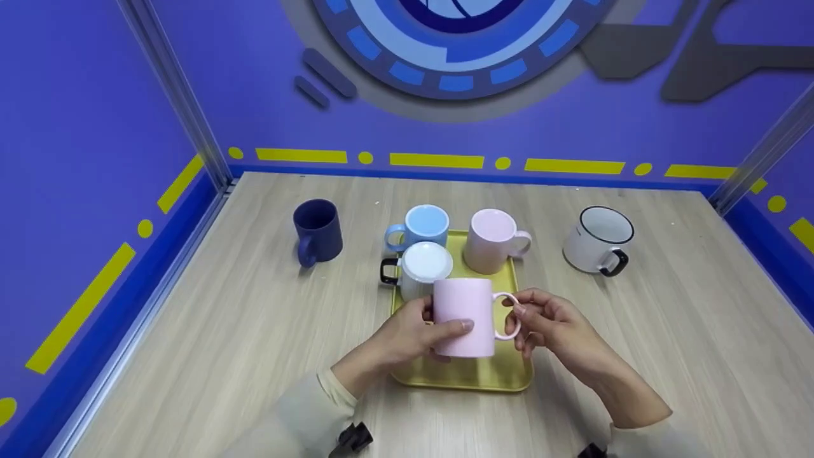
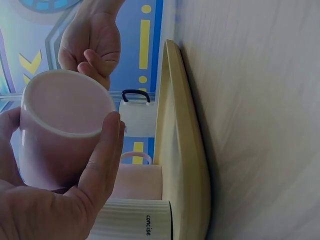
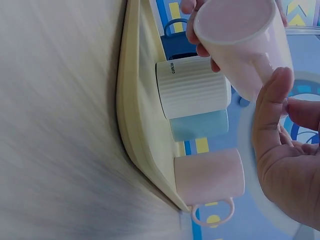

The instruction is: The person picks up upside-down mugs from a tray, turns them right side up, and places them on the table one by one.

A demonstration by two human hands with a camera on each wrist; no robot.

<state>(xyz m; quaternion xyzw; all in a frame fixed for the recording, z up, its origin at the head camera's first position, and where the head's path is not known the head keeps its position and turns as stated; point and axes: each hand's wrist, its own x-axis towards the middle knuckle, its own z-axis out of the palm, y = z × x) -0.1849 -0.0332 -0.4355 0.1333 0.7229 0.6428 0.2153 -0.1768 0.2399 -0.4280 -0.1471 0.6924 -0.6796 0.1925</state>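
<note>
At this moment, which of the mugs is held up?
The pink mug, with the left hand round its body and the right hand at its handle. The other pink mug stands on the yellow tray; no other mug is lifted.

The left hand [image 1: 416, 331] grips, its thumb [image 1: 453, 329] pointing inward — the right hand [image 1: 553, 321] pinches between thumb and fingers [image 1: 534, 296], near it. Bare wrists [image 1: 361, 367] show beyond pale sleeves [image 1: 286, 413], both forearms [image 1: 626, 395] slanting toward each other from below.
</note>
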